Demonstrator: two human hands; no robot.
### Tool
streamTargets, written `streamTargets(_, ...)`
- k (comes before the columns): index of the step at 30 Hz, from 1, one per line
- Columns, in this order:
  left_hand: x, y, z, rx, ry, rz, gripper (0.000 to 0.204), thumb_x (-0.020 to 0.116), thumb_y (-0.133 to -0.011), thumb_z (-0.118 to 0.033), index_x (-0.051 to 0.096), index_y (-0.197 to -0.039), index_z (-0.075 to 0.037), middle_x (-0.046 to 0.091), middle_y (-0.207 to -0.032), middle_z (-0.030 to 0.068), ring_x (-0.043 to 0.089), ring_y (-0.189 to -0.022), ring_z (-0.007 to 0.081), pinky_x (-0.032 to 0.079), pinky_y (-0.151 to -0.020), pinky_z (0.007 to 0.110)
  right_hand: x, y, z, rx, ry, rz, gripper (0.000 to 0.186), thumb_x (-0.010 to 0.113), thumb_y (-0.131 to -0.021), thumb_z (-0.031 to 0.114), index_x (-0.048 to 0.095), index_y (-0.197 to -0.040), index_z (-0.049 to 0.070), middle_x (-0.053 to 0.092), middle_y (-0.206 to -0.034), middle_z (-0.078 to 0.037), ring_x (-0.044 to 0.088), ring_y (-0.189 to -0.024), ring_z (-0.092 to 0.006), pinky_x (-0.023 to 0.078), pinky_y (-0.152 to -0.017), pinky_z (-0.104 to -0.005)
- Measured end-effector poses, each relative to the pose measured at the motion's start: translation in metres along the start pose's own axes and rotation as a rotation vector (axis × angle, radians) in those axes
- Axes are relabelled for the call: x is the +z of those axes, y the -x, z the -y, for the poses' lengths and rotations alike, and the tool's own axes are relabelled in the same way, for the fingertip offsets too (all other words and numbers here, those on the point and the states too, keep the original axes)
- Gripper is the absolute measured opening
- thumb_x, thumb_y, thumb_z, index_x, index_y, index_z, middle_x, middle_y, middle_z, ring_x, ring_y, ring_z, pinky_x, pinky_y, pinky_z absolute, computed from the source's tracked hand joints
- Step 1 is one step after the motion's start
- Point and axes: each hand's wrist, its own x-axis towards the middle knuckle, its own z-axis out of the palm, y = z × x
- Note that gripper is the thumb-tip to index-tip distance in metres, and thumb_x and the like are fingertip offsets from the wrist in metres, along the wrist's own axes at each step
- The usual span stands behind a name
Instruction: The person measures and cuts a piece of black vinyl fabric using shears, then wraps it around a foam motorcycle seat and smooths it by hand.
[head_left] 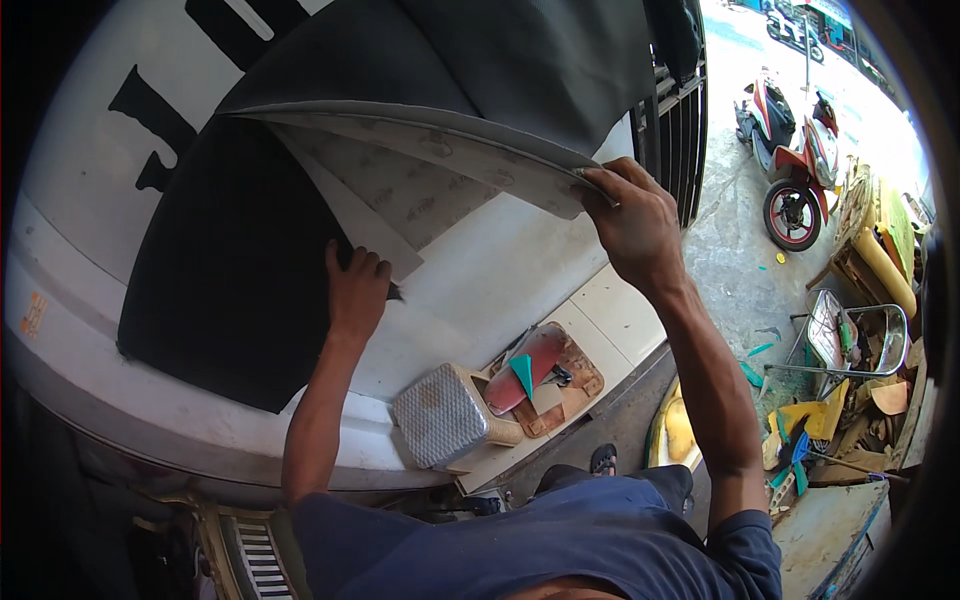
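Observation:
A smooth black leatherette sheet (500,50) lies across the far part of a white work surface, its near edge lifted to show a pale backing. My right hand (635,220) pinches that raised edge at its right end. Beneath the flap are pale grey sheets (400,185) with a faint printed pattern. A second matte black piece (220,270) spreads at the left, tapering to a point where it meets the flap. On its right side is my left hand (358,290), fingers curled at the edge; a small dark tip shows beside them. What lies under the left palm is hidden.
A silver-wrapped block (440,415) stands near a board (575,385) bearing a red oval piece and a teal scrap. To the right are a metal-framed chair (850,335), heaped scraps (820,420) and a red-and-white motorbike (800,185). Black bars (680,150) rise beyond the right hand.

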Motion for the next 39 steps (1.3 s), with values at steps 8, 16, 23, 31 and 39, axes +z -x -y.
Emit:
streamTargets(8, -0.068, 0.050, 0.006, 0.016, 0.426, -0.097, 0.010, 0.068, -0.077, -0.002, 0.070, -0.087, -0.004, 0.062, -0.088, 0.0072, 0.059, -0.094, 0.0245, 0.047, -0.088, 0.041, 0.047, 0.022, -0.013, 0.057, -0.064, 0.080, 0.019, 0.065, -0.090, 0.012, 0.070, -0.104, 0.001, 0.065, -0.095, -0.015, 0.065, -0.086, -0.0345, 0.051, -0.077, -0.0431)
streamTargets(16, -0.126, 0.054, -0.004, -0.092, 0.680, -0.057, 0.009, 0.073, -0.079, 0.000, 0.068, -0.086, -0.001, 0.061, -0.087, 0.0084, 0.059, -0.091, 0.0261, 0.051, -0.081, 0.038, 0.083, 0.061, 0.014, 0.066, -0.036, 0.391, 0.057, 0.078, -0.080, 0.035, 0.062, -0.122, -0.001, 0.053, -0.127, -0.019, 0.052, -0.117, -0.0364, 0.048, -0.095, -0.0453)
streamTargets(23, -0.142, 0.046, -0.012, -0.084, 0.709, -0.163, 0.016, 0.073, -0.079, 0.001, 0.071, -0.094, -0.002, 0.061, -0.088, 0.0076, 0.059, -0.093, 0.0247, 0.051, -0.080, 0.036, 0.112, 0.082, 0.098, -0.045, -0.453, 0.524, 0.046, 0.072, -0.089, 0.033, 0.063, -0.118, -0.001, 0.061, -0.110, -0.019, 0.061, -0.095, -0.0358, 0.052, -0.087, -0.0440)
streamTargets(31, -0.133, 0.079, -0.042, -0.096, 0.902, -0.269, 0.079, 0.083, -0.076, -0.030, 0.047, -0.145, -0.019, 0.023, -0.159, 0.0183, 0.017, -0.148, 0.0430, 0.026, -0.116, 0.057, 0.115, 0.082, 0.095, 0.626, -1.062, 0.791, 0.028, 0.072, -0.092, 0.025, 0.061, -0.081, 0.003, 0.060, -0.072, -0.001, 0.060, -0.067, -0.0092, 0.053, -0.062, -0.0282)
streamTargets(39, -0.113, 0.104, -0.050, -0.247, 0.966, -0.188, 0.087, 0.083, -0.076, -0.025, 0.037, -0.151, -0.023, 0.031, -0.156, 0.0184, 0.027, -0.146, 0.0397, 0.022, -0.117, 0.060, 0.133, 0.102, 0.076, 0.871, -1.577, 0.754, 0.021, 0.071, -0.093, 0.025, 0.063, -0.090, 0.006, 0.062, -0.079, -0.001, 0.060, -0.069, -0.0096, 0.051, -0.062, -0.0254)
